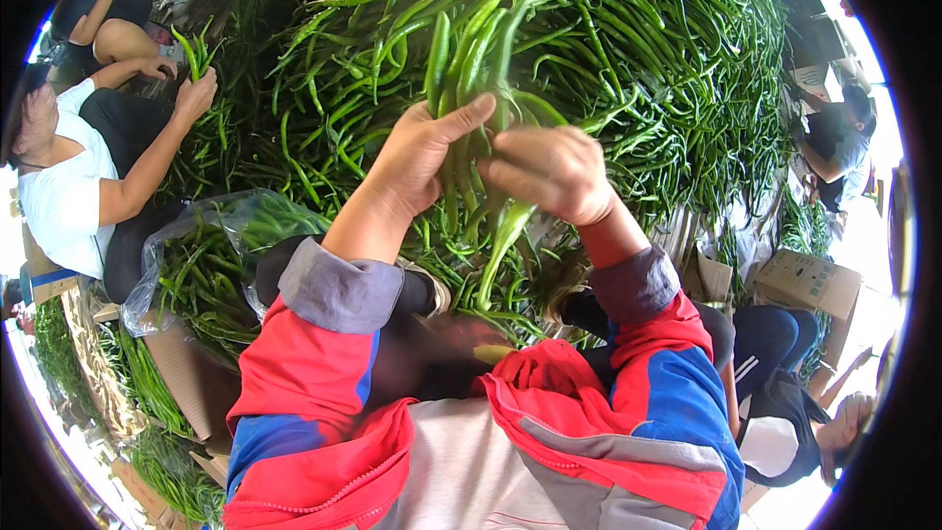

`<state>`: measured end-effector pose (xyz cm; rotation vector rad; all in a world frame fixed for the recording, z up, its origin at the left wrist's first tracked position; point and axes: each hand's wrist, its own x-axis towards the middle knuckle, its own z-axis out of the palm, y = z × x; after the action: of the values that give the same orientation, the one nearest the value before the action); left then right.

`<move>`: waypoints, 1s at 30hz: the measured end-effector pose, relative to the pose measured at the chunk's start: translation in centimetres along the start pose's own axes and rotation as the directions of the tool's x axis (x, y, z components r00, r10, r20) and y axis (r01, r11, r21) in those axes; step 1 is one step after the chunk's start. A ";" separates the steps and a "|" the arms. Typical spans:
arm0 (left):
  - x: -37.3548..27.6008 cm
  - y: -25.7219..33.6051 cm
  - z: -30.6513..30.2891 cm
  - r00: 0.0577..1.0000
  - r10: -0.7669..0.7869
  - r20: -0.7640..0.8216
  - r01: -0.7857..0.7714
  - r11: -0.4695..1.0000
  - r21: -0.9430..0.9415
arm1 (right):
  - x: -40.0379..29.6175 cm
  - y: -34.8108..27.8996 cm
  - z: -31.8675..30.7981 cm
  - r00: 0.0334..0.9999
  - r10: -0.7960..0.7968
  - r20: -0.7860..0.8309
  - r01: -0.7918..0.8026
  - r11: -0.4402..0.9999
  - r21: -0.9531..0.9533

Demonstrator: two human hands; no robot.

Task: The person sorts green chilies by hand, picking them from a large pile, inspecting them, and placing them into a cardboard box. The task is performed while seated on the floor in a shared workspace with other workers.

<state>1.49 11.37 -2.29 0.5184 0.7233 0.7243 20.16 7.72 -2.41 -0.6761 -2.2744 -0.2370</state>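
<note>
In my left hand (427, 151) I grip a bunch of long green chili peppers (475, 62), thumb across the front, tips pointing away from me. Close against the bunch's right side is my right hand (556, 169), blurred, with its fingers curled. Whether those fingers hold a pepper cannot be made out. Just below them a paler green pepper (504, 254) slants downward. Beyond both hands spreads a large heap of green chili peppers (662, 37). More loose peppers (471, 283) lie between my feet.
Left of my knee, a clear plastic bag (151, 265) full of peppers lines a cardboard box (176, 375). A co-worker (66, 177) at the left holds several peppers. Other people sit at right (835, 140) and lower right (787, 419), near a carton (806, 280).
</note>
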 end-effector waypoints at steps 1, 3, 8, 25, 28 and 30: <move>-0.7 0.4 1.1 1.000 0.004 -0.023 -0.004 1.000 0.006 | 0.1 -0.6 0.5 0.999 -0.039 0.006 0.039 0.999 0.037; -0.3 0.0 0.0 0.998 0.064 -0.015 -0.062 0.992 0.112 | 0.2 -1.3 1.1 0.992 -0.115 0.044 0.113 0.993 0.047; -0.1 0.7 -1.3 0.992 0.102 -0.072 -0.103 0.994 -0.019 | 0.3 -0.8 0.5 0.997 -0.071 0.034 0.070 0.997 0.034; 0.2 1.0 0.6 0.934 0.324 0.154 -0.357 0.806 0.472 | -0.3 0.4 1.8 0.309 0.833 0.460 -0.531 -0.250 0.809; 0.1 1.6 -0.3 0.971 0.236 0.032 -0.224 0.860 0.459 | -2.2 2.6 0.5 0.337 0.854 0.397 -0.404 -0.250 0.880; 0.1 1.7 -0.3 0.962 0.270 -0.042 -0.240 0.907 0.347 | -4.2 4.2 -0.3 0.343 0.858 0.382 -0.323 -0.273 0.906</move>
<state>0.62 12.60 -1.38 0.9137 0.8809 0.8766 25.09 9.44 -5.26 -0.8614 -0.7610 1.4189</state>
